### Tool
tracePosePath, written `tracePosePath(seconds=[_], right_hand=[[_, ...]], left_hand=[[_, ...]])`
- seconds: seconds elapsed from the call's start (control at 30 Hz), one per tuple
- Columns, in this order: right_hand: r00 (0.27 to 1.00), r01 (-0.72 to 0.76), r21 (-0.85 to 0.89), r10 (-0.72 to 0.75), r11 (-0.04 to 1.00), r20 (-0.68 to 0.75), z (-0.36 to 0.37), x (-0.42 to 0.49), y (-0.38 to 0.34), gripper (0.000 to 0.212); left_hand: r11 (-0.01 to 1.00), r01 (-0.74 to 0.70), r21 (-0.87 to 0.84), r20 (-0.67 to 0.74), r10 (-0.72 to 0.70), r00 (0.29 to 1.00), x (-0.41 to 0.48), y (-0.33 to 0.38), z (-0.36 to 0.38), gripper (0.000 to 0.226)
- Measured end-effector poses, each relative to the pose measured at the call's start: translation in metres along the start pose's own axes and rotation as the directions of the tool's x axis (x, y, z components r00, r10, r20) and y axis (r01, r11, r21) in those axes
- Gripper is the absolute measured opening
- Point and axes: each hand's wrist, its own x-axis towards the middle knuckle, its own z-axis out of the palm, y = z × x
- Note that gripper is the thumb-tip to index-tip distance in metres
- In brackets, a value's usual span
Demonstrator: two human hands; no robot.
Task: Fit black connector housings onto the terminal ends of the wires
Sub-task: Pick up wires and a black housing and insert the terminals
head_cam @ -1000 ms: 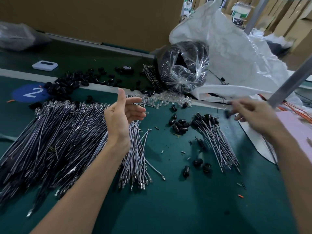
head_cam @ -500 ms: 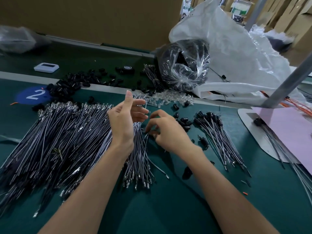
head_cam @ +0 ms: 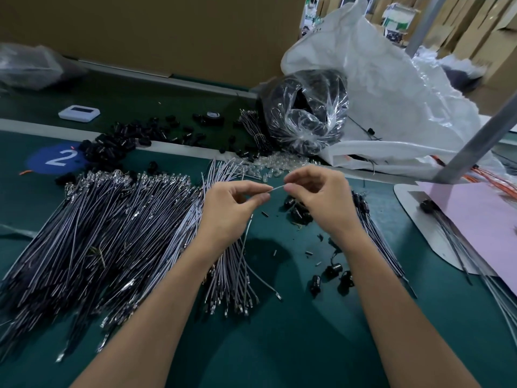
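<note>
A single grey wire (head_cam: 277, 188) is stretched short between both hands, just above the middle of the green mat (head_cam: 279, 345). The left hand (head_cam: 232, 208) pinches it between thumb and forefinger, and the wire's tail hangs down from that hand toward 6 o'clock. The right hand (head_cam: 321, 200) pinches the other end with curled fingers; whether a housing sits inside that grip cannot be told.

Under the right hand lie a few loose black connector housings (head_cam: 298, 212), with three more (head_cam: 333, 270) at 5 o'clock. A small wire bundle (head_cam: 232, 278) lies beneath the left wrist, and the large heap of wires (head_cam: 98, 233) fills 8 to 10 o'clock, with the terminals at its far end. Wires already capped (head_cam: 375, 236) fan out at 3 to 4 o'clock.

At 10 o'clock a blue round sticker (head_cam: 57, 158) reads "2" in white, and a pile of housings (head_cam: 112, 147) touches it. Print on the far cartons is too blurred to read.

A pale rail (head_cam: 167, 144) crosses behind the hands. Beyond it at 12 to 1 o'clock stand a clear bag of black parts (head_cam: 305, 110) and a white sack (head_cam: 391, 93). A pink sheet (head_cam: 475, 219) edges the mat at 3 o'clock. Bare mat lies at 6 o'clock between the forearms.
</note>
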Motion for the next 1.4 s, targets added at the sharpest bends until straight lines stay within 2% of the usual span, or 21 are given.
tracePosePath(seconds=[0.13, 0.2, 0.27, 0.37, 0.5, 0.67, 0.77, 0.83, 0.97, 1.03, 1.13, 1.2, 1.33, 1.4], right_hand=[[0.986, -0.146, 0.235, 0.121, 0.961, 0.117, -0.017, -0.006, 0.008, 0.005], [0.96, -0.248, 0.404, 0.169, 0.881, 0.223, -0.021, -0.011, 0.011, 0.003], [0.941, -0.325, 0.57, 0.199, 0.754, 0.274, -0.023, -0.014, 0.012, 0.01], [0.944, -0.322, 0.732, 0.261, 0.6, 0.202, -0.023, -0.014, 0.012, 0.01], [0.944, -0.289, 0.815, 0.292, 0.502, 0.155, -0.015, -0.016, 0.011, 0.016], [0.957, -0.272, 0.777, 0.246, 0.568, 0.155, 0.0, -0.02, 0.005, 0.01], [0.971, -0.18, 0.805, 0.233, 0.566, 0.053, -0.001, -0.02, 0.002, 0.01], [0.97, -0.095, 0.831, 0.239, 0.548, -0.047, -0.005, -0.02, 0.002, 0.009], [0.935, 0.022, 0.842, 0.288, 0.54, -0.209, -0.011, -0.02, 0.004, 0.009], [0.912, 0.056, 0.867, 0.328, 0.495, -0.246, -0.014, -0.02, 0.006, 0.009], [0.891, 0.077, 0.912, 0.384, 0.402, -0.244, -0.022, -0.018, 0.01, 0.013], [0.893, 0.059, 0.926, 0.395, 0.373, -0.216, -0.026, -0.018, 0.014, 0.014], [0.918, -0.051, 0.878, 0.369, 0.475, -0.146, -0.023, -0.02, 0.014, 0.016], [0.929, -0.108, 0.846, 0.355, 0.522, -0.101, -0.017, -0.021, 0.012, 0.017]], left_hand=[[0.998, 0.008, -0.061, 0.109, -0.001, 0.994, 0.0, 0.003, -0.001, 0.017], [0.997, 0.024, -0.075, 0.174, -0.01, 0.985, -0.002, 0.004, 0.0, 0.015], [0.995, 0.038, -0.088, 0.213, -0.019, 0.977, -0.003, 0.004, 0.001, 0.011], [0.994, 0.048, -0.101, 0.226, -0.024, 0.974, -0.003, 0.004, 0.0, 0.009], [0.995, 0.038, -0.092, 0.223, -0.016, 0.975, -0.004, 0.003, -0.001, 0.009], [0.998, 0.0, -0.068, 0.23, 0.015, 0.973, -0.004, 0.004, 0.0, 0.016], [0.994, 0.041, -0.096, 0.217, -0.019, 0.976, -0.005, 0.007, 0.0, 0.042], [0.994, 0.054, -0.098, 0.165, -0.037, 0.986, -0.005, 0.007, 0.001, 0.049], [0.997, 0.022, -0.068, 0.039, -0.019, 0.999, -0.002, 0.003, 0.002, 0.04], [1.0, -0.004, -0.007, 0.022, 0.004, 1.0, -0.002, 0.003, 0.001, 0.035], [0.992, -0.043, 0.117, 0.039, 0.039, 0.998, -0.003, 0.001, 0.0, 0.021], [0.99, -0.041, 0.132, 0.047, 0.035, 0.998, -0.004, 0.002, 0.0, 0.016], [0.997, -0.002, 0.081, -0.009, 0.002, 1.0, -0.002, 0.01, -0.004, 0.015], [0.983, 0.032, 0.183, -0.095, -0.015, 0.995, 0.004, 0.013, -0.014, 0.011]])
